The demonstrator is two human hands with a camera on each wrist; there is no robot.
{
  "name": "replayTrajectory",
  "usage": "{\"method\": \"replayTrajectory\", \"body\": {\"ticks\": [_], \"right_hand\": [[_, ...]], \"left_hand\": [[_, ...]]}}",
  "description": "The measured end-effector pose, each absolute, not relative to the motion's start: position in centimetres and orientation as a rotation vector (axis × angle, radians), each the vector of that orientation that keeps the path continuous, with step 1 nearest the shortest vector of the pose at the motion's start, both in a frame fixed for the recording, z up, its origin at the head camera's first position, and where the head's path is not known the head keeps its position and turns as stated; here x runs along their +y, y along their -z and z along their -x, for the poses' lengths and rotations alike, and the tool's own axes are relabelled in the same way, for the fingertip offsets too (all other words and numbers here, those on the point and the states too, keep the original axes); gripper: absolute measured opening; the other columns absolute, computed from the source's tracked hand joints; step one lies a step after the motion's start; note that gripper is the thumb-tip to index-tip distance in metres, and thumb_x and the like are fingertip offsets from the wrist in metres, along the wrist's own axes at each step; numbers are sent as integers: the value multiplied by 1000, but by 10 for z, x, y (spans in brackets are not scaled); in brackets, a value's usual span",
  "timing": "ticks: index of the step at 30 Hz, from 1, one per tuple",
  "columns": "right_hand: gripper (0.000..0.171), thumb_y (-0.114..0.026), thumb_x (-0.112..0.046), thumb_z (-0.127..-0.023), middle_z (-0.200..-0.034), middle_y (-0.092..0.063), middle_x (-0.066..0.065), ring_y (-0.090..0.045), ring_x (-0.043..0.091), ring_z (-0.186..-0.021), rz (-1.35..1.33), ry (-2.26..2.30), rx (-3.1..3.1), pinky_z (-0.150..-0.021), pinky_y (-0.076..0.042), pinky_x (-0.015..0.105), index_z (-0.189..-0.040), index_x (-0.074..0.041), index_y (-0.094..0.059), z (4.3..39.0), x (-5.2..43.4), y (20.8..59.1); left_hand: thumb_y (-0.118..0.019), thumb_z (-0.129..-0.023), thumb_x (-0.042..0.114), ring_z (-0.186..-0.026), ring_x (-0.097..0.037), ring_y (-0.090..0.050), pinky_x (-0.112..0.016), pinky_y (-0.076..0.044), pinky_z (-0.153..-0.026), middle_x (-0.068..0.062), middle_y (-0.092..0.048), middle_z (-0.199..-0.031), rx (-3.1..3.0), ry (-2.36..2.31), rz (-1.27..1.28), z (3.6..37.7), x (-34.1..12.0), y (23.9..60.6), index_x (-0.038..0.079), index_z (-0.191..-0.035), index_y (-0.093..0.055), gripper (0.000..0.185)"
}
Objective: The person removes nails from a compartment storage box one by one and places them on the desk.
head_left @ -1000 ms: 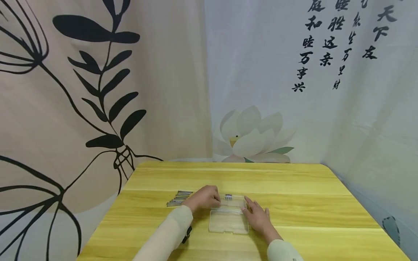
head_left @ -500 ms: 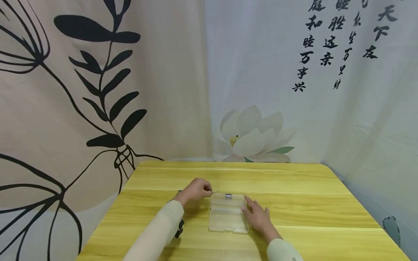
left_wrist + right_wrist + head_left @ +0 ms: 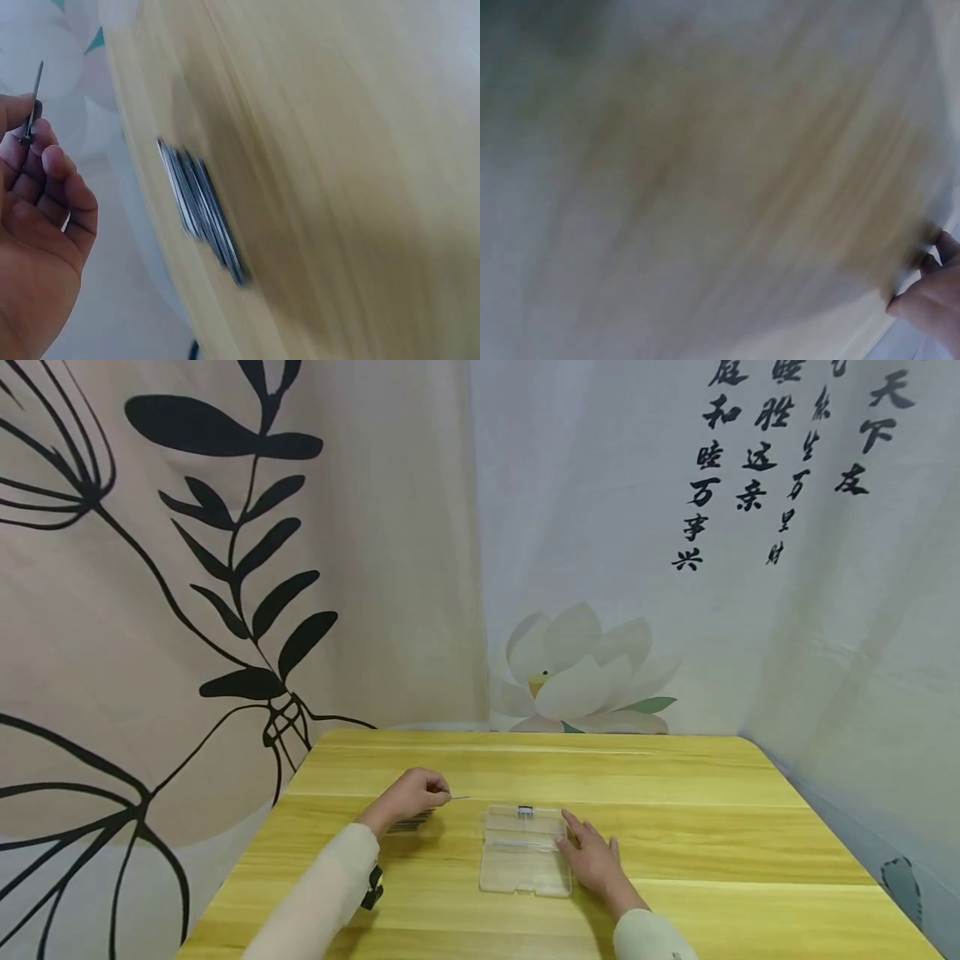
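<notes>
A thin nail-like metal pin (image 3: 39, 77) with a small dark end is pinched between the thumb and fingers of my left hand (image 3: 413, 794); in the head view its tip points right. Below that hand, several similar metal pins (image 3: 201, 214) lie side by side on the table, partly hidden by it in the head view. A clear plastic box (image 3: 522, 870) lies opened flat, a small dark-marked latch (image 3: 525, 812) at its far edge. My right hand (image 3: 596, 864) rests against the box's right edge, fingers extended and thumb over the middle fold. The right wrist view is mostly blurred.
Both hands work over a yellow wood-grain table (image 3: 712, 827) with rounded far corners. A printed curtain (image 3: 405, 543) hangs right behind it. A dark strap (image 3: 372, 887) shows at my left sleeve.
My left hand has moved left from the box's far left side to above the metal pins, the pinched pin coming into sight on the way. My right hand and the box have stayed put.
</notes>
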State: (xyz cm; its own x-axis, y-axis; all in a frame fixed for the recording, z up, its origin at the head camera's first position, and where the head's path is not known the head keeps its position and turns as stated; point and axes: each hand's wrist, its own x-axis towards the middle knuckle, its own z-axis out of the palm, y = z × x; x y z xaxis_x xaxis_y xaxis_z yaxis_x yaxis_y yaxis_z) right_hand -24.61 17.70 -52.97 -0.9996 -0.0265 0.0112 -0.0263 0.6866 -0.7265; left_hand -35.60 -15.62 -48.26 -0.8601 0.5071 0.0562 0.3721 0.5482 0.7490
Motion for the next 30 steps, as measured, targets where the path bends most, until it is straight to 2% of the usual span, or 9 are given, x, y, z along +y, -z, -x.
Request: {"method": "replayTrajectory", "body": {"ticks": [7,15,22,30], "right_hand": [[53,-50,-25,-105,-146,-44,27,-23,48,-143,55,1243,2880,-108,5,70,-153,-6,-37,245,177,527],[53,-50,-25,-105,-146,-44,27,-23,48,-142,55,1250,2875,-108,5,70,-153,-6,-37,245,178,526],[53,-50,-26,-105,-147,-43,27,-23,48,-142,50,1244,2875,-108,5,70,-153,-6,-36,246,179,527],[54,-49,-27,-105,-147,-42,27,-21,48,-143,50,1262,2858,-108,7,70,-153,-6,-36,246,178,526]], "left_hand": [[-64,-98,15,-71,-17,-52,-33,-45,-64,-11,-67,-89,2637,-1233,-651,348,-195,487,3,-99,-72,15],[-65,-97,14,-72,-17,-53,-30,-46,-61,-4,-66,-88,2662,-1191,-639,336,-230,502,1,-98,-73,15],[-68,-95,14,-72,-16,-52,-29,-46,-59,-2,-64,-93,2633,-1220,-649,328,-234,514,6,-94,-73,10],[-72,-92,12,-73,-16,-50,-29,-45,-59,1,-60,-87,2762,-1107,-693,329,-231,522,10,-86,-74,6]]}}
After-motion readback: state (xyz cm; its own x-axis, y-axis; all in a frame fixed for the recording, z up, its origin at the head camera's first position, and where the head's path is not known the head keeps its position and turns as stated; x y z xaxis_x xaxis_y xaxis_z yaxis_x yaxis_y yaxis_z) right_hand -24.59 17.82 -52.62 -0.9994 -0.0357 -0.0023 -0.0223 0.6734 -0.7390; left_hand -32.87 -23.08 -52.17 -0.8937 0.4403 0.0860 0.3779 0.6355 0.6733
